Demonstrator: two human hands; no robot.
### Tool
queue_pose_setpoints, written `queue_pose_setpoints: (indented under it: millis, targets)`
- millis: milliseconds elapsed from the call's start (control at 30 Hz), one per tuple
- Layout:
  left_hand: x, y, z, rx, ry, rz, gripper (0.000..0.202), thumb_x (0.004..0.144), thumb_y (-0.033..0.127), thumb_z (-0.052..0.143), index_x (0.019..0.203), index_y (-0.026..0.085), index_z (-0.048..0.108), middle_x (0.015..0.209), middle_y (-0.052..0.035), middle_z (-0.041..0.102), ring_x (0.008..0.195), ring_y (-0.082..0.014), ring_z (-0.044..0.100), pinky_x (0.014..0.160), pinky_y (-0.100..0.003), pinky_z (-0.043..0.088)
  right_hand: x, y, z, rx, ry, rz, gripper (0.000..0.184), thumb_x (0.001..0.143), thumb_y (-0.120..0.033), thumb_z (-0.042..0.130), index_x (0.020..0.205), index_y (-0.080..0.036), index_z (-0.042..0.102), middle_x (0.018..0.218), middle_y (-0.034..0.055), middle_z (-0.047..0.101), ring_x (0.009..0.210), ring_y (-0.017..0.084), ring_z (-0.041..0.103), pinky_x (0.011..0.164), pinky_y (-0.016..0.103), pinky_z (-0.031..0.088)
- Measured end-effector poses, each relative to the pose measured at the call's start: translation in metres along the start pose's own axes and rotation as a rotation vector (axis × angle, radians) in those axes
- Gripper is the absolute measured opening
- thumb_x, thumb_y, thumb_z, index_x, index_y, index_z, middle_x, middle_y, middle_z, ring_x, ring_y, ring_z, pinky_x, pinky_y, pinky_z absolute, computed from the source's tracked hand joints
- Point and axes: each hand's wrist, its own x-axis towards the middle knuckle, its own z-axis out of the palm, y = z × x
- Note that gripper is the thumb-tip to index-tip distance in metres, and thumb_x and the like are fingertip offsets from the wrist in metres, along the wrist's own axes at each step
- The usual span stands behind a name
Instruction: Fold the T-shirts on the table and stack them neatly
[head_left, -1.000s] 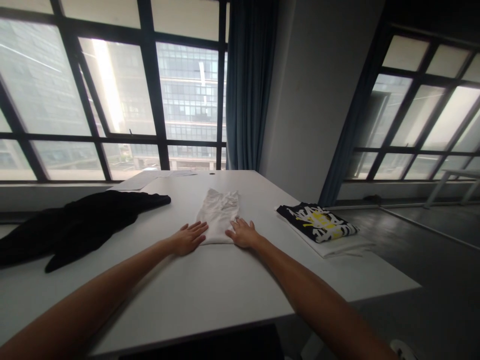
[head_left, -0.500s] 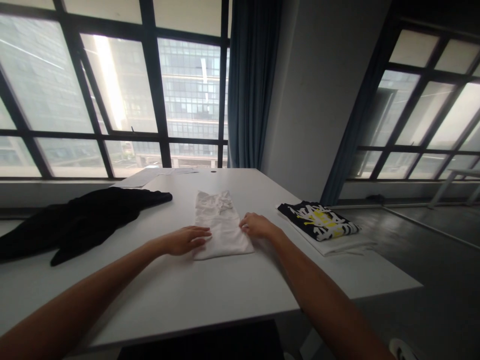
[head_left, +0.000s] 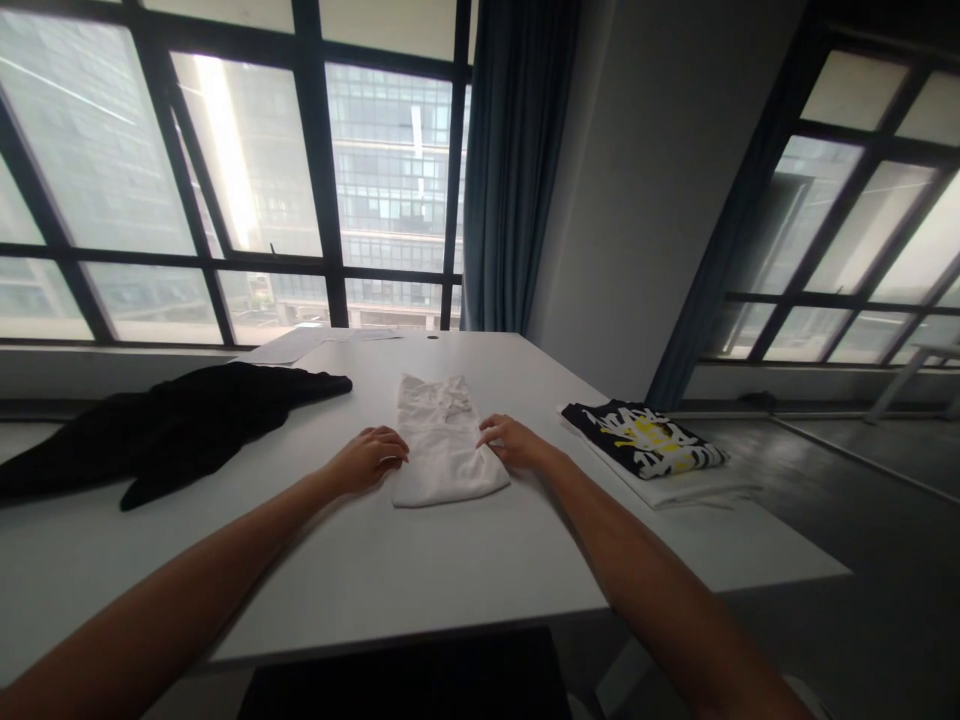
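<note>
A white garment (head_left: 439,460), folded into a narrow rectangle, lies flat on the white table (head_left: 360,590) in front of me. Its far end is creased and bunched. My left hand (head_left: 371,458) is at its left edge, with curled fingers and thumb closed on the cloth. At the right edge my right hand (head_left: 511,442) pinches the fabric, which puckers slightly by the fingertips. The undersides of both hands are hidden.
A black garment (head_left: 217,420) is spread on the left of the table. On the right lies a folded black shirt with white and yellow print (head_left: 645,438), on top of white cloth (head_left: 686,492). Paper sheets (head_left: 281,347) lie at the far left edge, near the windows.
My left hand has drawn back from the top of the white garment to its left edge, and its fingers have curled in. My right hand stays at the right edge. The view has shifted slightly.
</note>
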Motion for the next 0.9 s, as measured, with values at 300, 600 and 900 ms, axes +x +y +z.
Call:
queue_pose_setpoints:
  millis: [300,600,900]
  targets:
    - [-0.012,0.033,-0.044,-0.328,-0.176,-0.088,0.031,0.091,0.045,0.053,0.099,0.024,0.074,0.098,-0.0044,0.075,0.088,-0.0206,0.066,0.086,-0.032,0.048,-0.014,-0.010,-0.038,0.353,-0.270,-0.161,0.026,0.078,-0.041,0.072,0.089,-0.018,0.079,0.123,0.0093,0.067,0.112,0.024,0.061,0.102,0.036,0.043]
    - [0.021,-0.002,-0.014,-0.686,0.358,-0.669,0.060,0.081,0.059,0.055,0.117,0.011,0.062,0.098,-0.0126,0.072,0.080,-0.0225,0.069,0.073,-0.037,0.055,0.024,-0.020,0.003,0.370,0.223,0.326,0.051,0.098,-0.039,0.043,0.139,-0.011,0.050,0.125,0.0156,0.066,0.107,0.022,0.063,0.095,0.035,0.047]
    - [0.012,0.011,0.021,0.110,0.124,-0.271,0.059,0.096,0.051,0.032,0.139,0.016,0.052,0.150,-0.0102,0.048,0.141,-0.0253,0.038,0.118,-0.043,0.028,0.019,-0.052,0.033,-0.099,0.070,0.132,0.058,0.097,-0.048,0.041,0.147,-0.018,0.044,0.152,0.0121,0.043,0.140,0.025,0.038,0.116,0.040,0.028]
